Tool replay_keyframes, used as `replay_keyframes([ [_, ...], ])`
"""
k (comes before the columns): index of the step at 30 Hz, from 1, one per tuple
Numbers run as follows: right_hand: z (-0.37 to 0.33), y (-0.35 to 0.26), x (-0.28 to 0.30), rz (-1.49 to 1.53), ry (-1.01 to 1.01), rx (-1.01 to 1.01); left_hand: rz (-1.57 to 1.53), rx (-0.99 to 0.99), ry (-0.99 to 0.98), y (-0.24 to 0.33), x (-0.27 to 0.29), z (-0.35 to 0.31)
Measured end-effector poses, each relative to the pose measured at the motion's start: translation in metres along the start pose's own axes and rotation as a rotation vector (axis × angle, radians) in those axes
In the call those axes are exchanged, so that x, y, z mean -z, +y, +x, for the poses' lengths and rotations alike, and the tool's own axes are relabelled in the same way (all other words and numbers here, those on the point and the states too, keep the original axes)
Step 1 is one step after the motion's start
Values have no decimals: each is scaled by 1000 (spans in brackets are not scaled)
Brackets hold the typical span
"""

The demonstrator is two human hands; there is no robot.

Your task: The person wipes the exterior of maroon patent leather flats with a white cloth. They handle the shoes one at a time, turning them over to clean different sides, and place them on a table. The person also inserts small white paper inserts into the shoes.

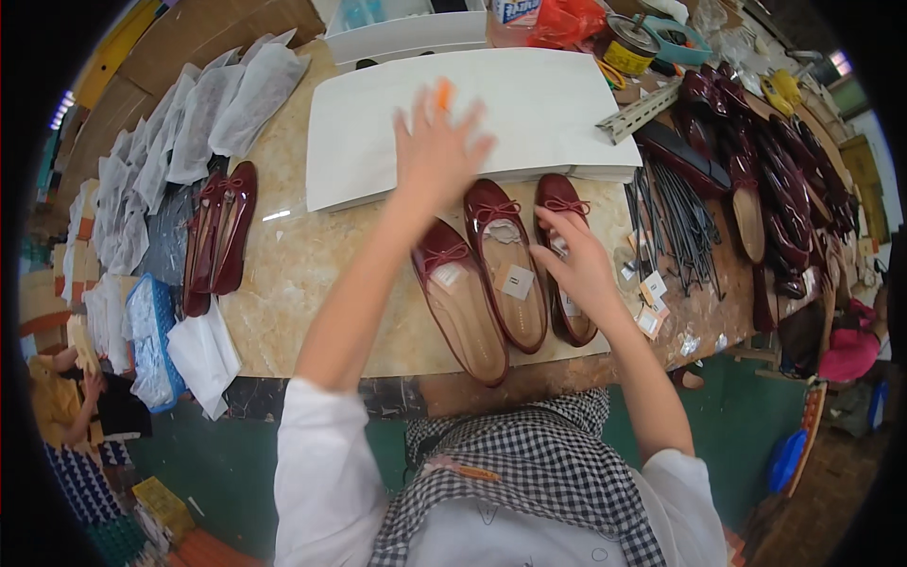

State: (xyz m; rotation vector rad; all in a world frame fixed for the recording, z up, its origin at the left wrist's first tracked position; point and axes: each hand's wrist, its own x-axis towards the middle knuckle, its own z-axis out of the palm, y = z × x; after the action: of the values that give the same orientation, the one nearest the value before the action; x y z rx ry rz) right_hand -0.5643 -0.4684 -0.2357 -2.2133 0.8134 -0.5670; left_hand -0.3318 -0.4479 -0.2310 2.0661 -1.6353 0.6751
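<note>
Over a stack of white paper (529, 104), my left hand (439, 156) is raised with its fingers spread, slightly blurred. A small orange patch shows at one fingertip; whether it is worn or lies behind I cannot tell. Three dark red patent ballet flats with bows lie side by side before me: a left shoe (458, 317), a middle shoe (534, 326) and a right shoe (578, 326). A small white tag (516, 282) rests in the middle one. My right hand (581, 265) reaches over the right shoe, fingers apart, partly covering its opening.
More red flats (231, 227) and shoes in whitish bags (255, 94) stand at left. Black straps (680, 227), loose tags (652, 302) and a metal angle bar (642, 111) lie right, beside a heap of red shoes (775, 189). A can (630, 45) stands behind. Other people sit at both sides.
</note>
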Motion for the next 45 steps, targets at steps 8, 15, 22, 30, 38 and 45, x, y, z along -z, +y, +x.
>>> replay_keyframes([
  [8, -50, -3, 26, 162, 22, -101, -234, 278, -252, -26, -53, 12],
  [15, -54, 14, 32, 1601, -38, -821, -1090, -486, -211, 127, 107, -97],
  [22, -51, -41, 24, 1023, -536, -352, -1000, 191, -177, 83, 116, -130],
  [30, -48, -35, -9, 160, -188, -29, -1299, 818, -359, 63, 97, -134],
  [38, -10, -28, -55, 436, -204, 2, -320, 112, -651, 93, 103, -172],
  [45, 4, -42, -120, -682, -242, 448, -212, 23, -759, 116, 110, -183],
])
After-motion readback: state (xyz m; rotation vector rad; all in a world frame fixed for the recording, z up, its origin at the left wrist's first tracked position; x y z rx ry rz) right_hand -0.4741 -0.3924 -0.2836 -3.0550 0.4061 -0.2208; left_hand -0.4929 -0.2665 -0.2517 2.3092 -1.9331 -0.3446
